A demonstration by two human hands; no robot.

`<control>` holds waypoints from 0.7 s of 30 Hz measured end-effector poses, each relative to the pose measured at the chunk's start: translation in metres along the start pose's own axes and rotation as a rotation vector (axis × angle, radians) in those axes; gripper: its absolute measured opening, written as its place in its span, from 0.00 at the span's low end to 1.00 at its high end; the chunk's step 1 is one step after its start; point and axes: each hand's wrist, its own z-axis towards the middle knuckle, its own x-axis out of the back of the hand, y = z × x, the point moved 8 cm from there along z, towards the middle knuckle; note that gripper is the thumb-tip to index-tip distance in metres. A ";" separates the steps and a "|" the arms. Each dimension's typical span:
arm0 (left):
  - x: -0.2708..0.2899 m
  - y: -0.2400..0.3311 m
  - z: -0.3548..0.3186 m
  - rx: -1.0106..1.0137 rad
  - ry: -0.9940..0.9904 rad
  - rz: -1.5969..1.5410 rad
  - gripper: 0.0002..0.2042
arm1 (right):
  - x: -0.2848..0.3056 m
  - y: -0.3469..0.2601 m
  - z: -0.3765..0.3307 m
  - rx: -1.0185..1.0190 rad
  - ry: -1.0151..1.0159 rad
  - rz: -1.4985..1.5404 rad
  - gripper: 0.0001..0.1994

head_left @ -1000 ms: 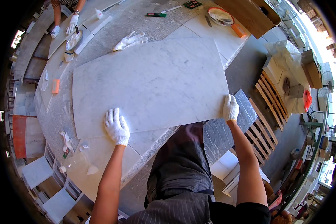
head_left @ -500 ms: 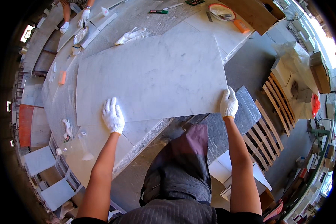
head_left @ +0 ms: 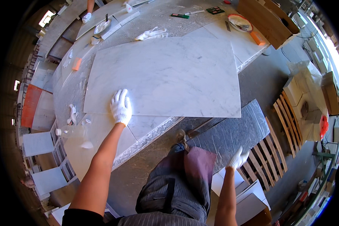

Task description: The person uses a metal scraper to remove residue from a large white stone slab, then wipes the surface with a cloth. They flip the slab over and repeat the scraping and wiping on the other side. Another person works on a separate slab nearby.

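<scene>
Pale slab on worktop: left hand flat on near edge, right hand clear of it

A large rectangular white slab with grey marble-like veining lies flat on a dusty, light stone-topped worktable. Its near right corner projects past the table's rough edge, over the floor.

The person's left hand, in a white knitted glove, rests on the slab's near edge, left of centre. It is open, palm down, fingers extended and close together, gripping nothing.

The right hand, also in a white knitted glove, is apart from the slab, low and to its right. It is open, thumb and fingers extended, with nothing visible in it. In view it lies at the near edge of a dark grey stone slab with white veins, beside a slatted brown wooden pallet; whether it touches either cannot be determined.

On the worktable, a spare pair of white knitted gloves lies just beyond the slab's far edge. A rectangular orange block sits left of the slab; a round red-rimmed bowl stands beyond its far right corner. A clear plastic bottle lies on its side at the near left.

A co-worker's white-gloved hand is visible at the upper left.
</scene>
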 end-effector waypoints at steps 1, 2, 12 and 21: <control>-0.003 0.004 0.001 0.002 -0.009 -0.004 0.17 | 0.030 0.065 -0.014 -0.176 0.084 -0.220 0.36; -0.004 0.001 -0.002 -0.004 -0.005 -0.009 0.17 | 0.042 0.083 -0.048 -0.335 0.046 -0.226 0.39; 0.001 0.004 -0.001 0.016 0.010 -0.049 0.17 | -0.016 0.205 -0.120 -0.423 -0.453 -0.198 0.44; 0.006 0.003 0.000 -0.023 0.086 -0.106 0.16 | -0.044 0.192 -0.049 -0.348 -0.418 0.080 0.32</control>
